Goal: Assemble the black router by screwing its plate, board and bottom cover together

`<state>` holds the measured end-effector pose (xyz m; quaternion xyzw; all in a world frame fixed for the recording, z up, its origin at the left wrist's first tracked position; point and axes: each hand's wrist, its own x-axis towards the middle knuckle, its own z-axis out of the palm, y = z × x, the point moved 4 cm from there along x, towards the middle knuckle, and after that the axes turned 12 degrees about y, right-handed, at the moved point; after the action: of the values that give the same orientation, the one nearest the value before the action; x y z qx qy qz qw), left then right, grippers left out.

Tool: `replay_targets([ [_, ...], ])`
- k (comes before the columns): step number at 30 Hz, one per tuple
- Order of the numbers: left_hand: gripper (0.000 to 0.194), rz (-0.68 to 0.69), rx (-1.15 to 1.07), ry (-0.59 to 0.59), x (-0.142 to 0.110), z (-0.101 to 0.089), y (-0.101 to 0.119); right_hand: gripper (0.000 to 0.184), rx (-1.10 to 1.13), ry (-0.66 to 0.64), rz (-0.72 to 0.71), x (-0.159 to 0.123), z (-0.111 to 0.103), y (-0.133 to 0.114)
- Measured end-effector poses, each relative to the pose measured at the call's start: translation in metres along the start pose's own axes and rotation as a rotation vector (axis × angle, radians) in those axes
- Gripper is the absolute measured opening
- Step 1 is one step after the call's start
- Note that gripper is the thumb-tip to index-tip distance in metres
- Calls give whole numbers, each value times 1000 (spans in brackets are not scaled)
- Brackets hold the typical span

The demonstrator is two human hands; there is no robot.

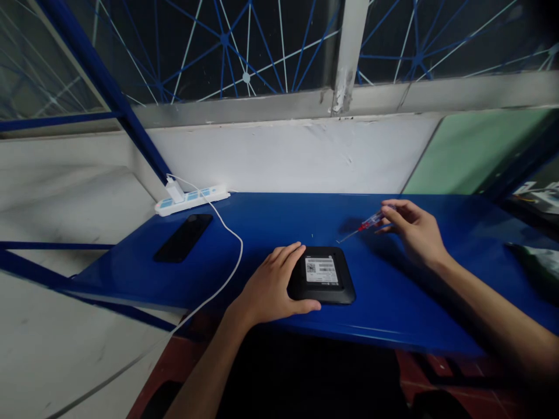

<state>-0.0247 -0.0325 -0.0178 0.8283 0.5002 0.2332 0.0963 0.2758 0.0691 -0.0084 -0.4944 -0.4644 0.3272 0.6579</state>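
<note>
My left hand (pixel 274 285) grips the left side of a flat black electronic device (pixel 345 282), fingers along its far edge and thumb at its near edge. A white printed label (pixel 322 271) with a square code faces up on it. In my right hand (pixel 413 227) is a screwdriver (pixel 371 221) with a clear and red handle, pinched between thumb and fingers. Its shaft slants down to the left, its tip just beyond the device. By the tip lies a tiny metal piece, perhaps a screw; another small bit (pixel 312 235) lies to its left.
A black phone (pixel 183 237) lies on the blue table (pixel 279 215) at left. Behind it is a white power strip (pixel 192 199) with a plugged-in charger; its white cable (pixel 238 256) runs off the front edge. A green packet (pixel 535 265) sits far right.
</note>
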Motion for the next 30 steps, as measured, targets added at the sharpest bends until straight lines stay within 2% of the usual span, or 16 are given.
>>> replay_targets([
  [6, 103, -29, 3, 7, 1, -1, 0, 30, 64, -164, 156, -15, 12, -4],
  [14, 104, -41, -14, 4, -1, -1, -1, 28, 17, -303, 199, -25, 22, 0],
  [30, 102, -38, -13, -7, -1, -1, 0, 30, -42, -348, 169, -32, 26, -2],
])
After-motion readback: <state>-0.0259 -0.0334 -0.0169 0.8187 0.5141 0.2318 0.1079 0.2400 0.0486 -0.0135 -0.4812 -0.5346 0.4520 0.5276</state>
